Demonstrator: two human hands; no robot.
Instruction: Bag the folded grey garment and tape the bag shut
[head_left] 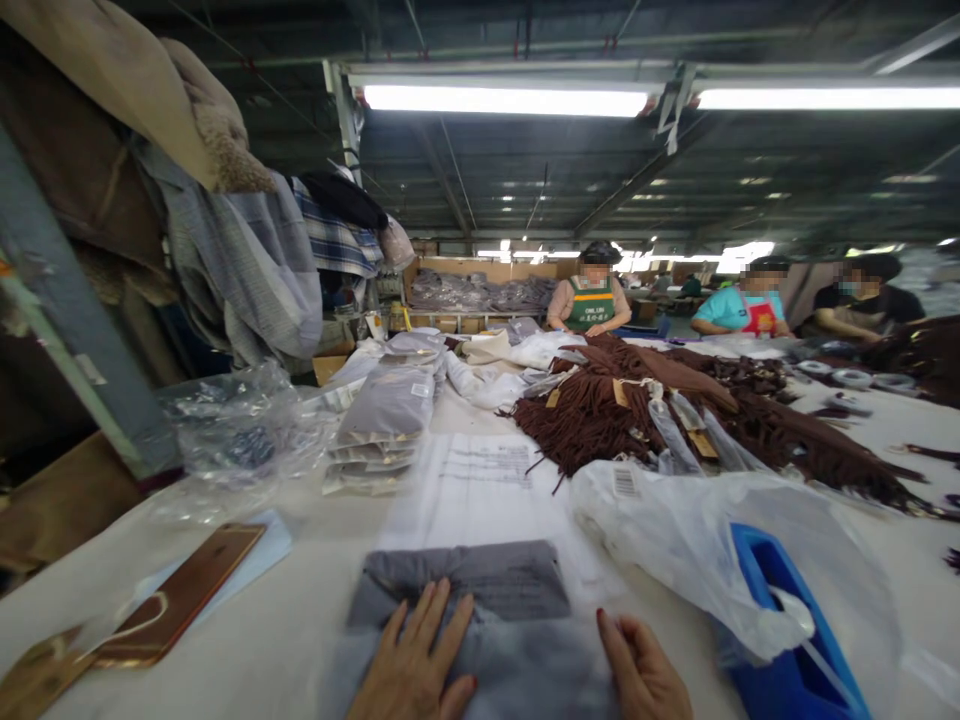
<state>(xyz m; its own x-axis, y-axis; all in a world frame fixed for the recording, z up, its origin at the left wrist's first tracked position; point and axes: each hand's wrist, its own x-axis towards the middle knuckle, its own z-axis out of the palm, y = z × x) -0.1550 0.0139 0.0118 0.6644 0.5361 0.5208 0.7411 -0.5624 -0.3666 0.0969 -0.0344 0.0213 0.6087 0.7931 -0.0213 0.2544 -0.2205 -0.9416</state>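
Observation:
A folded grey cloth item (465, 580) lies on the table in front of me, with what looks like clear plastic over its near part. My left hand (412, 655) rests flat on it, fingers spread. At its right edge is my right hand (641, 665), index finger partly extended and the others curled in. Whatever those fingers hold, if anything, is hidden. A printed white sheet (480, 475) lies just beyond the grey item. A stack of bagged grey items (386, 415) sits further back on the left.
A blue plastic holder (787, 610) with a translucent bag (675, 520) stands at right. Brown fringed pieces (600, 410) are heaped behind it. At left lie a phone (187, 590) and crumpled clear plastic (232, 430); garments (232, 250) hang above. Several people work across the table.

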